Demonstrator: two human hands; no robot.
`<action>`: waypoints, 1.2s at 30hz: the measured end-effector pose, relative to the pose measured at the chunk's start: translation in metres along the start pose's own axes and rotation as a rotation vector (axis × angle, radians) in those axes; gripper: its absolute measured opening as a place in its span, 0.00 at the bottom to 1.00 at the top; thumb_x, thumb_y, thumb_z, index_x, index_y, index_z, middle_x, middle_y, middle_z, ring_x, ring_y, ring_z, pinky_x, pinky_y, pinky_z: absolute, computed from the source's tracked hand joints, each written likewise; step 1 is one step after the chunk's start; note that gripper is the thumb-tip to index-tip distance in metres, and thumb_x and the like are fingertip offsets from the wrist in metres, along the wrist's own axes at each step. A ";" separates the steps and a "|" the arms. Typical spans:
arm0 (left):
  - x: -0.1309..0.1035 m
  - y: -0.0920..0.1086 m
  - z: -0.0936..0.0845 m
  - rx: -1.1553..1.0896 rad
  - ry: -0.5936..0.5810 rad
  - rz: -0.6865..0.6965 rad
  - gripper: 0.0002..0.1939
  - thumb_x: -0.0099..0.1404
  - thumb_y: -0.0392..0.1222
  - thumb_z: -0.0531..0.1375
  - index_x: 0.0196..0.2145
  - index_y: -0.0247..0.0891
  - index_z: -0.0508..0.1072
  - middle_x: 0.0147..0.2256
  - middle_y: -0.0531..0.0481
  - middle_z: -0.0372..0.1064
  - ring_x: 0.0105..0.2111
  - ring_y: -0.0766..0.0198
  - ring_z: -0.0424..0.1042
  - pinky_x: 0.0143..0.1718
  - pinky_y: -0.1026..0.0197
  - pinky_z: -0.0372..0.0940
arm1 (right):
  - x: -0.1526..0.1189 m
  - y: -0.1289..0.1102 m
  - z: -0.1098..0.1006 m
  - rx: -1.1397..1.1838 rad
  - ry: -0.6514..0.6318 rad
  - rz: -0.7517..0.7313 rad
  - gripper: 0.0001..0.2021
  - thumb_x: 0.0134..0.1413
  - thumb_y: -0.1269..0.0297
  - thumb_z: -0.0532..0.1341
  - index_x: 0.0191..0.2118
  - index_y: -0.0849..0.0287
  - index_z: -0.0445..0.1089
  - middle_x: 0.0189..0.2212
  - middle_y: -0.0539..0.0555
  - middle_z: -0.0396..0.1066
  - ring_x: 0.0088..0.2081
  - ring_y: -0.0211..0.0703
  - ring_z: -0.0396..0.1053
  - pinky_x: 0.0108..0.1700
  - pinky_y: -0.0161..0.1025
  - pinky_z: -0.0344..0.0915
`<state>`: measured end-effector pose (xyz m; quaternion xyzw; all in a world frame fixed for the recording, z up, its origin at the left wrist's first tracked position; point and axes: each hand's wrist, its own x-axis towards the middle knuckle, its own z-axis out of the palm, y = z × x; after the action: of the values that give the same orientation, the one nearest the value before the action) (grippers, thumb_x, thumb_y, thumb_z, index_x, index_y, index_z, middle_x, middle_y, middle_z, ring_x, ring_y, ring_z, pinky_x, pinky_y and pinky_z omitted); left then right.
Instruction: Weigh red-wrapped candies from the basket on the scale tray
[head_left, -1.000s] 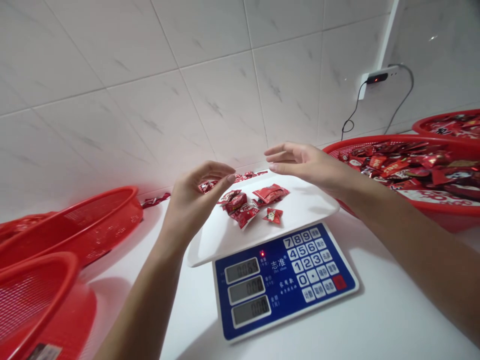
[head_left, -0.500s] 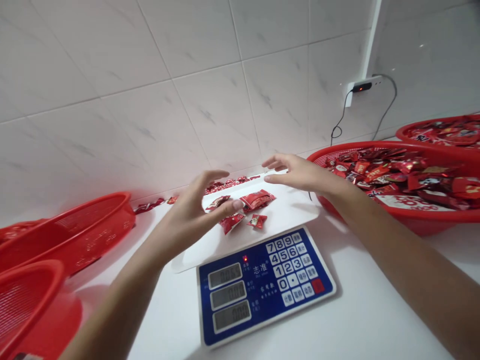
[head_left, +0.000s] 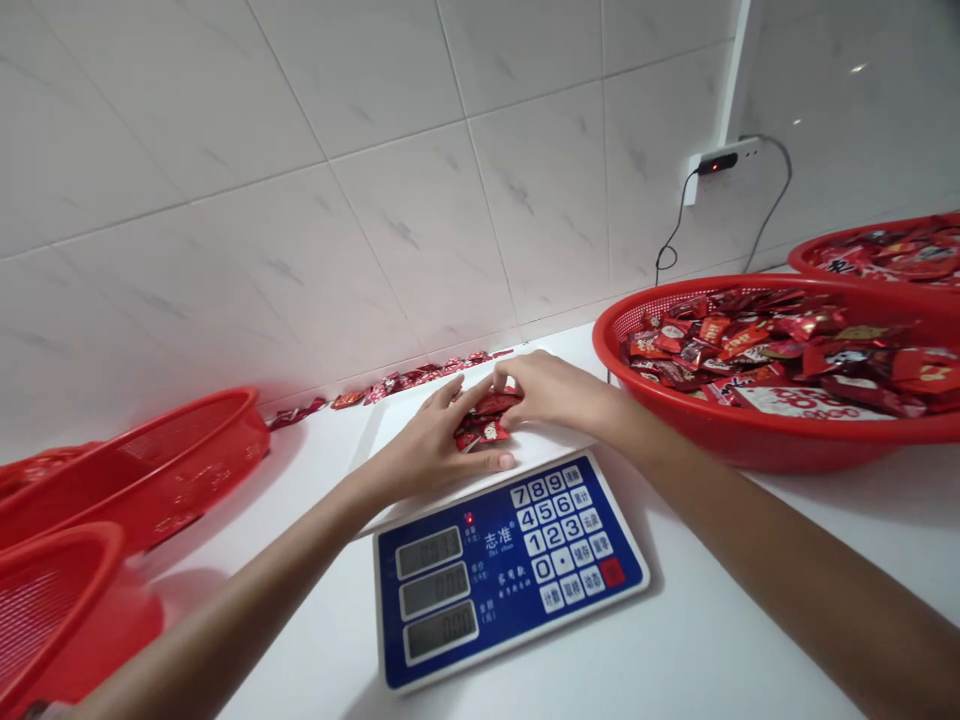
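Note:
A white weighing tray (head_left: 540,445) sits on top of a digital scale (head_left: 510,575) with a blue panel. Several red wrapped candies (head_left: 484,432) are bunched together on it, partly covered by fingers. My left hand (head_left: 435,440) curls around them from the left, thumb along their near side and fingers over the far side. From the right, my right hand (head_left: 540,390) closes its bent fingers and thumb on the same pile. The two hands' fingertips meet or nearly meet behind the candies. Digits on the scale's displays are too faint to read surely.
At right stands a red basket (head_left: 750,435) full of wrapped candies, another red basket (head_left: 806,255) behind it. Red baskets (head_left: 195,470) also stand at left. A row of candies (head_left: 420,376) lies along the tiled wall. A power strip (head_left: 739,155) with cables hangs there.
Both hands have come down and together onto the tray, from held apart above it to closed around the candies. The loose candies are now gathered into one bunch.

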<state>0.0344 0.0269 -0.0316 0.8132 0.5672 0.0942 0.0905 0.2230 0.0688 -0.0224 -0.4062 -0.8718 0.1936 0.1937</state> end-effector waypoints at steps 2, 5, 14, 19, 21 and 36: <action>0.002 0.001 0.006 -0.005 0.090 0.044 0.39 0.59 0.67 0.59 0.63 0.48 0.62 0.65 0.39 0.53 0.64 0.40 0.56 0.61 0.41 0.56 | 0.002 -0.004 0.005 0.014 0.046 -0.008 0.11 0.48 0.74 0.66 0.40 0.66 0.75 0.41 0.62 0.76 0.42 0.48 0.72 0.38 0.38 0.62; 0.006 -0.003 0.009 0.012 0.126 0.056 0.31 0.63 0.65 0.58 0.58 0.47 0.68 0.57 0.41 0.64 0.57 0.43 0.65 0.56 0.42 0.61 | 0.003 -0.004 0.002 0.063 0.034 -0.005 0.07 0.52 0.75 0.63 0.38 0.64 0.76 0.37 0.59 0.77 0.39 0.43 0.72 0.37 0.36 0.62; 0.011 -0.005 0.001 0.198 0.212 0.003 0.14 0.68 0.51 0.55 0.43 0.43 0.76 0.41 0.45 0.76 0.40 0.52 0.73 0.43 0.52 0.66 | -0.013 0.017 -0.049 0.255 0.110 0.100 0.11 0.60 0.63 0.61 0.46 0.63 0.73 0.37 0.57 0.78 0.35 0.40 0.75 0.34 0.34 0.64; 0.005 -0.002 0.002 0.276 0.266 0.001 0.16 0.68 0.50 0.55 0.48 0.42 0.75 0.41 0.41 0.75 0.36 0.51 0.73 0.36 0.52 0.66 | -0.024 0.021 -0.062 0.025 0.182 0.260 0.14 0.58 0.60 0.62 0.47 0.61 0.74 0.38 0.59 0.78 0.36 0.45 0.74 0.35 0.38 0.63; 0.004 -0.003 0.000 0.295 0.272 0.033 0.16 0.67 0.49 0.55 0.46 0.42 0.76 0.37 0.43 0.76 0.33 0.53 0.73 0.35 0.54 0.65 | -0.026 0.020 -0.061 -0.021 0.159 0.282 0.16 0.57 0.58 0.62 0.48 0.61 0.74 0.39 0.59 0.77 0.36 0.46 0.74 0.35 0.39 0.63; -0.049 -0.022 -0.091 -0.146 0.911 -0.395 0.17 0.62 0.49 0.61 0.46 0.40 0.74 0.33 0.56 0.71 0.31 0.68 0.67 0.31 0.66 0.66 | -0.053 0.006 -0.081 0.087 -0.073 0.121 0.08 0.56 0.61 0.61 0.36 0.52 0.78 0.33 0.51 0.78 0.33 0.42 0.74 0.31 0.36 0.63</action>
<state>-0.0253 -0.0085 0.0478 0.5580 0.6841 0.4603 -0.0936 0.2992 0.0454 0.0339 -0.4421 -0.8429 0.2573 0.1671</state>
